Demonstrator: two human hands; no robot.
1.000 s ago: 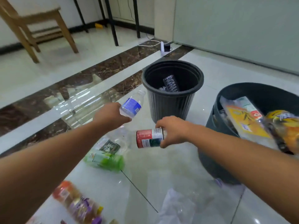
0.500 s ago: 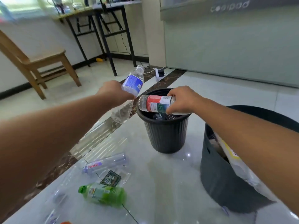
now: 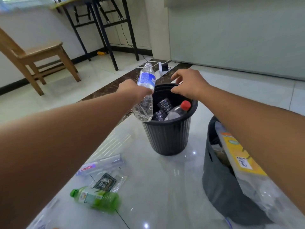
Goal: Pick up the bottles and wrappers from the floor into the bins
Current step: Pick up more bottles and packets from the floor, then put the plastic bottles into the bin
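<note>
While one bottle point(image 3: 146, 79) is held, two bins point(image 3: 166, 138) point(image 3: 217, 187), two floor bottles point(image 3: 99, 198) point(image 3: 102, 165)

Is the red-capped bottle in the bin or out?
In. The red-capped bottle lies below the bin's rim, among clear bottles; the right hand above it holds nothing.

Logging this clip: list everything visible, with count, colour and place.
ribbed bin: one, black, floor centre
red-capped bottle: one, clear, inside ribbed bin
round bin: one, dark, right, holding wrappers
yellow wrapper: one, yellow, in round bin
green bottle: one, green, floor lower left
clear bottle: one, pink lettering, floor beyond it
dark wrapper: one, black print, between those two
chair: one, wooden, upper left
blue-label bottle: one, clear, at ribbed bin's rim
left hand: one, grips blue-label bottle
right hand: one, empty, above ribbed bin
</note>
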